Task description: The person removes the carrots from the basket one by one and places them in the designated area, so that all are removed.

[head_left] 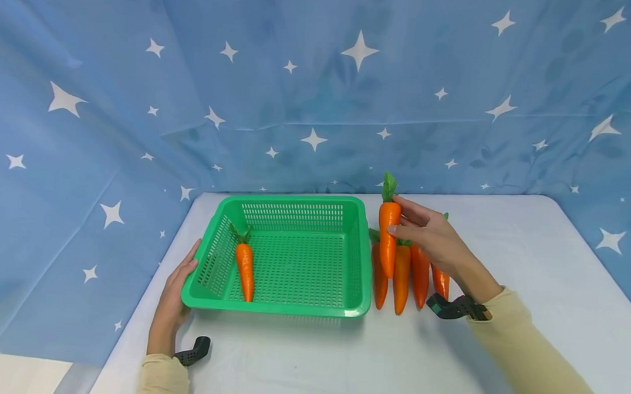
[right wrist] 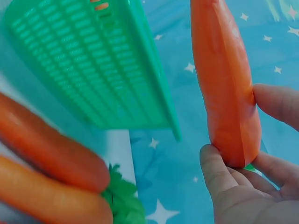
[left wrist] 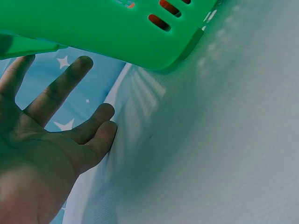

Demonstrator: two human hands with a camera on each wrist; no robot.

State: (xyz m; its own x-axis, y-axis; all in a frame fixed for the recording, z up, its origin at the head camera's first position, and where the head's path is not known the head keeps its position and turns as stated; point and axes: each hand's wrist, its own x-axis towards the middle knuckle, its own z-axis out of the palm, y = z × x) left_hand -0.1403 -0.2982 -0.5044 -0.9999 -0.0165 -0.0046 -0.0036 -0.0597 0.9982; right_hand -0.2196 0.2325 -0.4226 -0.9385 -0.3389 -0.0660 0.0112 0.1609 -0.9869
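Note:
My right hand (head_left: pixel 425 228) pinches an orange carrot (head_left: pixel 389 235) with a green leafy top, holding it up beside the basket's right rim. In the right wrist view, thumb and fingers grip this carrot (right wrist: pixel 226 88) near its thick leafy end. A green plastic basket (head_left: pixel 273 307) with slotted walls stands left of it. One carrot (head_left: pixel 245 270) lies inside, near the left wall, leaves toward the back. My left hand (head_left: pixel 176 288) rests at the basket's left rim, its fingers fairly straight and spread in the left wrist view.
Several more carrots (head_left: pixel 401 283) lie in a row on the white table (head_left: pixel 287 366), right of the basket, tips toward me and partly under the right hand. A blue curtain (head_left: pixel 320 91) with white stars hangs behind the table and along its sides.

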